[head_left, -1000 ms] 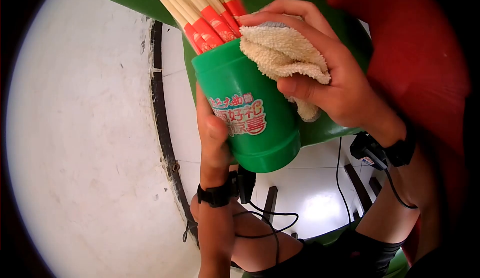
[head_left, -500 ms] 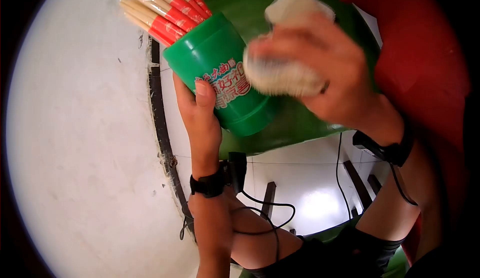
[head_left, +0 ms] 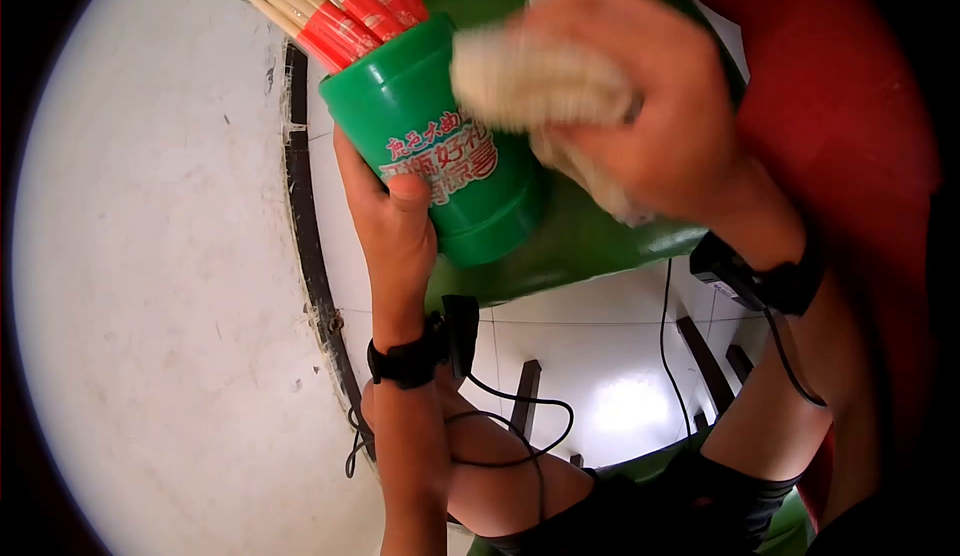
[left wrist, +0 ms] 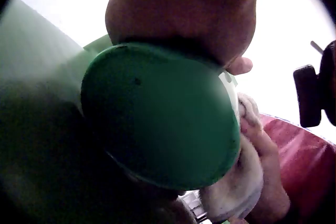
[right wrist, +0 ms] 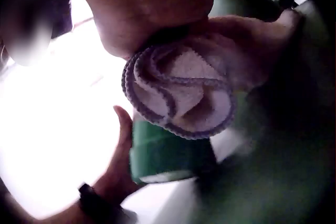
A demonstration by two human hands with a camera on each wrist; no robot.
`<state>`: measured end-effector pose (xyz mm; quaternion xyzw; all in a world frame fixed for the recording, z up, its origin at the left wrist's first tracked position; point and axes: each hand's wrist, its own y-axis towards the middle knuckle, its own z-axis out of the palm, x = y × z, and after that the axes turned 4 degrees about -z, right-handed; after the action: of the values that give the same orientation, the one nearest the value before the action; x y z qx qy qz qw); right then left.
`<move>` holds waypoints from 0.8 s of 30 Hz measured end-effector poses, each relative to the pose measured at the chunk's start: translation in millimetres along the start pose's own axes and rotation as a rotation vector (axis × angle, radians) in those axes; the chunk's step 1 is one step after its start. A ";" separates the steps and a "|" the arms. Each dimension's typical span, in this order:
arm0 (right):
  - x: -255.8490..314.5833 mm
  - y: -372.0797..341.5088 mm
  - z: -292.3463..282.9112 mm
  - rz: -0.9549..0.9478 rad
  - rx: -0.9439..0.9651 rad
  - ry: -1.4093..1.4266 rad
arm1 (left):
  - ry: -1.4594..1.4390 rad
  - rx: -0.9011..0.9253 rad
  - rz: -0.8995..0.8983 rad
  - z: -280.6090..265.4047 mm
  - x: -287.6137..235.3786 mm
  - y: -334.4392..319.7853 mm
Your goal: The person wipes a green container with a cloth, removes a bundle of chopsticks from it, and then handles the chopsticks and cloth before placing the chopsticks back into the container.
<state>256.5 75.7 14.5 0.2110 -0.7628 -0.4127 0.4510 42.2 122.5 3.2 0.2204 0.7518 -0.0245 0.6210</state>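
Note:
My left hand (head_left: pixel 390 236) grips a green plastic cup (head_left: pixel 490 206) from its left side, thumb lying by the red printed lettering. The cup is tilted to the upper left, and wrapped chopsticks (head_left: pixel 345 16) with red paper bands stick out of its mouth. In my right hand (head_left: pixel 670 106), blurred, is a bunched cream towel (head_left: pixel 540 81) that overlaps the cup's upper right side. The left wrist view looks onto the cup's round base (left wrist: pixel 163 119), with the towel (left wrist: pixel 239 182) beside it. Folded towel edges (right wrist: pixel 184 98) fill the middle of the right wrist view.
Below the cup lies a green tabletop (head_left: pixel 570 251). A white surface with a dark edge strip (head_left: pixel 305 176) is on the left. Red cloth (head_left: pixel 800 76) hangs at the right. Black cables (head_left: pixel 560 436) trail from the wrist cameras over the person's legs.
The left hand has carried the cup left and upward. The right hand has come off the cup's rim with the towel, then swung back left against its upper right side.

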 end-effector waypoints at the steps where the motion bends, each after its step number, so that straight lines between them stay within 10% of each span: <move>1: 3.0 -1.5 -1.6 0.039 -0.043 0.013 | 0.019 -0.013 0.006 5.3 0.0 -5.4; 13: -1.2 -21.4 -10.4 0.076 0.388 0.048 | 0.006 -0.016 -0.050 -3.6 3.7 -5.5; 17: 3.2 -4.0 -3.5 0.348 -0.079 0.376 | -0.015 -0.013 -0.007 10.9 -2.5 -11.1; 24: 7.9 -43.1 1.8 0.058 0.328 0.094 | -0.034 -0.002 -0.028 3.9 6.2 -15.3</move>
<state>248.8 46.5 -17.2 0.2786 -0.8038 -0.2591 0.4573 39.5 109.4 -7.2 0.2087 0.7440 -0.0360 0.6337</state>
